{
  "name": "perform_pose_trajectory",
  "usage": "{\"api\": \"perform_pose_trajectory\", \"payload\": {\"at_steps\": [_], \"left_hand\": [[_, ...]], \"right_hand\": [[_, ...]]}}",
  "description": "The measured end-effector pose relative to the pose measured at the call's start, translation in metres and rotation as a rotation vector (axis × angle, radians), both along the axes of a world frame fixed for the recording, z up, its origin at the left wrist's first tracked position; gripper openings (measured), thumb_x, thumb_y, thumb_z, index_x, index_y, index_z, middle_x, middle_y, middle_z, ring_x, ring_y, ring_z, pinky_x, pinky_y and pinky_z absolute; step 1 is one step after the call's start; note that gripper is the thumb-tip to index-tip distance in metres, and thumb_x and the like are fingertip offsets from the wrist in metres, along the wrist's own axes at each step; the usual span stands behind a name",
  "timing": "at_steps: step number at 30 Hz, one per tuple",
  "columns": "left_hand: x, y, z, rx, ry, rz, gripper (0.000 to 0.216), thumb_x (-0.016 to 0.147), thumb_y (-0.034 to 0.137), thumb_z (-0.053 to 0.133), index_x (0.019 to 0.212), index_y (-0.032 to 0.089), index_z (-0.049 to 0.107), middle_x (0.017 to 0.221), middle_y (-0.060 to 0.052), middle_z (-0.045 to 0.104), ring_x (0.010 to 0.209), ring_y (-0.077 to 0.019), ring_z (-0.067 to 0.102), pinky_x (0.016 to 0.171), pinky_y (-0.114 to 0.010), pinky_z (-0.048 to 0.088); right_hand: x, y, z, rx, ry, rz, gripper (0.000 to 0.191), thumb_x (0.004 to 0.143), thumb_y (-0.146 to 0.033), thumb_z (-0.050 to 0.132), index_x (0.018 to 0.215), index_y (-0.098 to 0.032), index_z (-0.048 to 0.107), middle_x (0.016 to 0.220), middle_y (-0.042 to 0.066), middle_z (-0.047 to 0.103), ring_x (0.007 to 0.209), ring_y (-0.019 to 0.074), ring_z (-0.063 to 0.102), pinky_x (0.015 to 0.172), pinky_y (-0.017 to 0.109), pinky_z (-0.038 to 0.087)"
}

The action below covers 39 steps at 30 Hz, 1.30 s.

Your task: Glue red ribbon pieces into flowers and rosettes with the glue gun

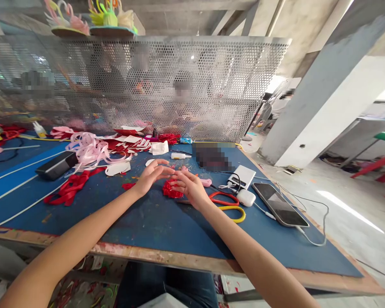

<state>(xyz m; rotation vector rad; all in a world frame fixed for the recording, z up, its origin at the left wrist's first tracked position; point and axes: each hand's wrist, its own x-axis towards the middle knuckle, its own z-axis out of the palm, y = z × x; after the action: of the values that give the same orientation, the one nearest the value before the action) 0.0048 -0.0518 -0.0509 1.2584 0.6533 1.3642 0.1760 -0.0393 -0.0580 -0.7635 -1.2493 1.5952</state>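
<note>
As left hand (150,176) meets right hand (193,188), loosely curled by a red bundle (169,191), grip is unclear.

Bare forearms (93,226) angled inward, left hand (150,176) arched, right hand (192,187) curled, fingers (164,170) close together

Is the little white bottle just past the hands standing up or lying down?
Lying down: the bottle is on its side, narrow tip pointing right.

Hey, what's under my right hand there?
A crumpled red bundle shows, partly covered by your right hand. To the right lies a red plastic scissor loop. The bundle's right edge, and whatever sits directly beneath the hand, can't be seen.
</note>
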Motion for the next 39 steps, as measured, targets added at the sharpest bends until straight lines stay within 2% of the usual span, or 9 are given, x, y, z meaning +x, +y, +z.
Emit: {"api": "perform_pose_trajectory", "payload": {"at_steps": [5, 11, 16, 19, 23, 26, 31, 36, 39], "left_hand": [[-0.002, 0.007, -0.002, -0.117, 0.005, 0.087, 0.026, 0.069, 0.035, 0.074, 0.083, 0.016, 0.065, 0.094, -0.005, 0.067, 0.098, -0.0187, 0.058, 0.087, -0.028, 0.043], [0.002, 0.001, 0.001, -0.357, -0.086, -0.043, 0.040, 0.083, 0.053, 0.050, 0.094, 0.017, 0.063, 0.095, -0.008, 0.066, 0.086, -0.0176, 0.063, 0.086, -0.035, 0.049], [0.005, -0.006, 0.002, -0.455, -0.096, -0.153, 0.049, 0.086, 0.056, 0.042, 0.094, 0.012, 0.062, 0.092, -0.015, 0.068, 0.089, -0.0229, 0.066, 0.091, -0.039, 0.047], [0.003, -0.003, -0.002, -0.458, -0.061, -0.168, 0.055, 0.086, 0.057, 0.038, 0.090, 0.009, 0.065, 0.092, -0.019, 0.069, 0.093, -0.0278, 0.066, 0.090, -0.042, 0.048], [-0.006, 0.007, -0.006, -0.368, 0.014, -0.102, 0.054, 0.086, 0.056, 0.036, 0.090, 0.011, 0.066, 0.098, -0.019, 0.069, 0.100, -0.0288, 0.064, 0.090, -0.043, 0.048], [-0.018, 0.016, -0.004, -0.234, 0.118, -0.006, 0.058, 0.086, 0.060, 0.033, 0.092, 0.014, 0.066, 0.101, -0.016, 0.070, 0.106, -0.0284, 0.061, 0.094, -0.044, 0.043], [-0.032, 0.020, -0.006, 0.021, 0.419, 0.125, 0.027, 0.076, 0.043, 0.063, 0.089, 0.021, 0.070, 0.088, -0.005, 0.073, 0.109, -0.0258, 0.058, 0.110, -0.040, 0.022], [-0.031, 0.023, -0.017, 0.191, 0.637, 0.226, 0.010, 0.069, 0.028, 0.068, 0.080, 0.027, 0.071, 0.097, -0.001, 0.071, 0.100, -0.0243, 0.060, 0.103, -0.036, 0.031], [-0.032, 0.027, -0.018, 0.273, 0.712, 0.296, 0.001, 0.069, 0.026, 0.069, 0.068, 0.027, 0.069, 0.087, -0.002, 0.072, 0.096, -0.0243, 0.061, 0.103, -0.039, 0.030]], "right_hand": [[0.006, 0.001, 0.011, -0.145, 0.115, 0.088, 0.042, 0.085, -0.053, 0.044, 0.087, -0.016, 0.064, 0.091, 0.010, 0.071, 0.087, 0.0192, 0.067, 0.089, 0.036, 0.050], [0.008, -0.010, 0.021, -0.107, 0.321, 0.240, 0.068, 0.082, -0.070, 0.027, 0.117, -0.020, 0.055, 0.122, 0.012, 0.061, 0.116, 0.0216, 0.055, 0.106, 0.041, 0.033], [0.009, -0.019, 0.018, 0.360, -0.012, 0.260, 0.075, 0.081, -0.075, 0.018, 0.138, -0.030, 0.035, 0.138, 0.006, 0.048, 0.129, 0.0213, 0.042, 0.109, 0.046, 0.026], [0.009, -0.023, 0.015, 0.706, -0.321, 0.232, 0.069, 0.081, -0.070, 0.035, 0.139, -0.033, 0.034, 0.147, 0.001, 0.035, 0.136, 0.0235, 0.030, 0.113, 0.047, 0.010], [0.008, -0.020, 0.010, 0.852, -0.471, 0.084, 0.065, 0.083, -0.064, 0.039, 0.139, -0.030, 0.037, 0.147, 0.002, 0.035, 0.138, 0.0247, 0.025, 0.114, 0.047, -0.001], [0.008, -0.011, 0.010, 0.645, -0.277, -0.002, 0.066, 0.084, -0.067, 0.031, 0.139, -0.030, 0.035, 0.147, 0.003, 0.036, 0.135, 0.0239, 0.032, 0.112, 0.047, 0.016], [0.012, -0.005, 0.018, 0.131, 0.103, 0.169, 0.070, 0.083, -0.071, 0.013, 0.121, -0.027, 0.052, 0.126, 0.009, 0.058, 0.116, 0.0243, 0.055, 0.099, 0.046, 0.037], [0.011, -0.007, 0.020, 0.129, -0.039, 0.051, 0.071, 0.079, -0.075, 0.020, 0.092, -0.021, 0.063, 0.093, 0.009, 0.069, 0.087, 0.0221, 0.065, 0.081, 0.040, 0.049], [0.008, -0.005, 0.014, 0.195, -0.125, -0.045, 0.051, 0.076, -0.068, 0.044, 0.084, -0.021, 0.062, 0.071, 0.003, 0.064, 0.063, 0.0161, 0.060, 0.065, 0.032, 0.049]]}}
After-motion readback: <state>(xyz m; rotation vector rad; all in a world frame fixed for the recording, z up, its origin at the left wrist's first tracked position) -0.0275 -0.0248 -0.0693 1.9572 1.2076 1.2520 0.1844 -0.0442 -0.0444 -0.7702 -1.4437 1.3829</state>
